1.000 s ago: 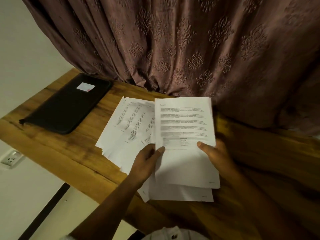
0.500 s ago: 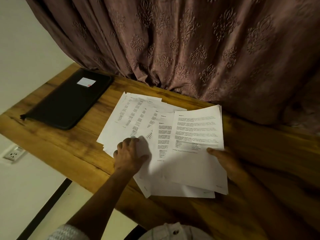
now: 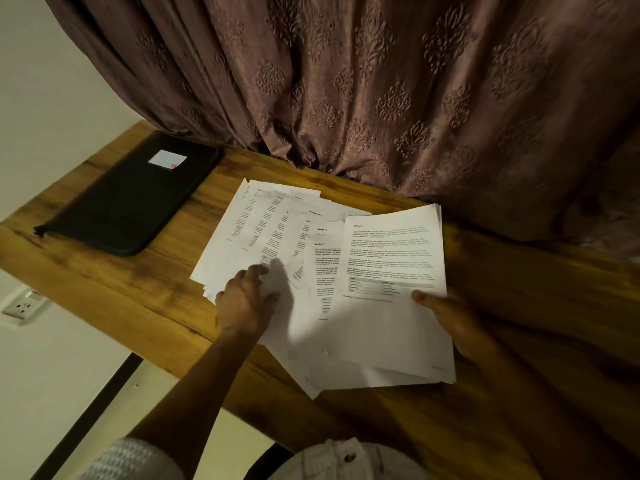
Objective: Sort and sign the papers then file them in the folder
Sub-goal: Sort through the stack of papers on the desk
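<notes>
Several printed white papers [image 3: 270,223] lie fanned out on the wooden table [image 3: 145,296]. My left hand [image 3: 244,299] rests on the lower left part of the spread, fingers bent, touching the sheets. My right hand [image 3: 453,317] grips a small stack of sheets [image 3: 394,258] at its right edge, thumb on top; the top page shows text headed "Section 1" and a small table. A black folder [image 3: 131,202] with a small white label lies closed at the table's far left.
A brown patterned curtain [image 3: 381,91] hangs right behind the table and touches its back edge. A wall socket [image 3: 22,306] sits below the table's left edge. The table's front edge runs diagonally just under my left forearm.
My left hand let go of the held stack and moved left onto the spread papers. The right hand lowered the stack toward the table and shifted it right, uncovering more sheets.
</notes>
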